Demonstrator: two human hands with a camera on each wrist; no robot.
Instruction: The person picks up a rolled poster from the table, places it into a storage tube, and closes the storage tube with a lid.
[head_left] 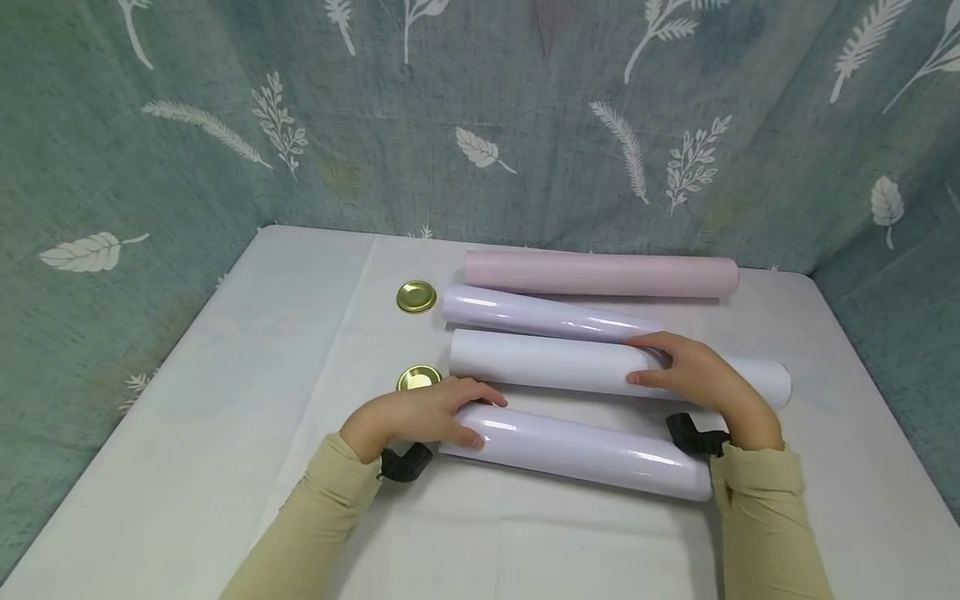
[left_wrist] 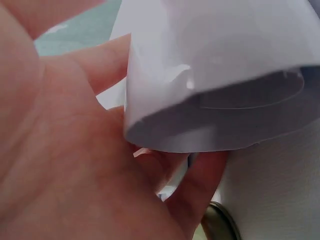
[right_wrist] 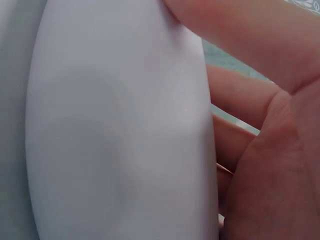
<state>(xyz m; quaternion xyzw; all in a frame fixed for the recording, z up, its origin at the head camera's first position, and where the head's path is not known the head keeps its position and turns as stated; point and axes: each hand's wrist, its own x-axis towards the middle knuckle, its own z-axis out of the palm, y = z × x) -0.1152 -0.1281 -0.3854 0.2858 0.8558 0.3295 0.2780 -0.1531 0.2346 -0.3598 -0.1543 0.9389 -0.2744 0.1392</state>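
A glossy pale-lavender paper roll [head_left: 585, 452] lies nearest the person, slightly slanted. Its left end is gripped by my left hand [head_left: 423, 414], thumb on the near side and fingers over the far side. In the left wrist view the open end of this roll [left_wrist: 215, 45] shows the sheet coiled inside. Just behind lies a white roll [head_left: 540, 360]; my right hand [head_left: 701, 375] holds it right of its middle, thumb in front and fingers behind. Up close in the right wrist view, that white roll [right_wrist: 120, 125] has a smooth surface.
A thinner glossy lavender roll [head_left: 525, 312] and a pink roll [head_left: 600, 275] lie farther back. Left of the rolls are two gold lids, one at the back [head_left: 416, 297] and one beside my left hand [head_left: 418, 377]. A leaf-patterned curtain [head_left: 465, 100] borders the white table [head_left: 247, 375].
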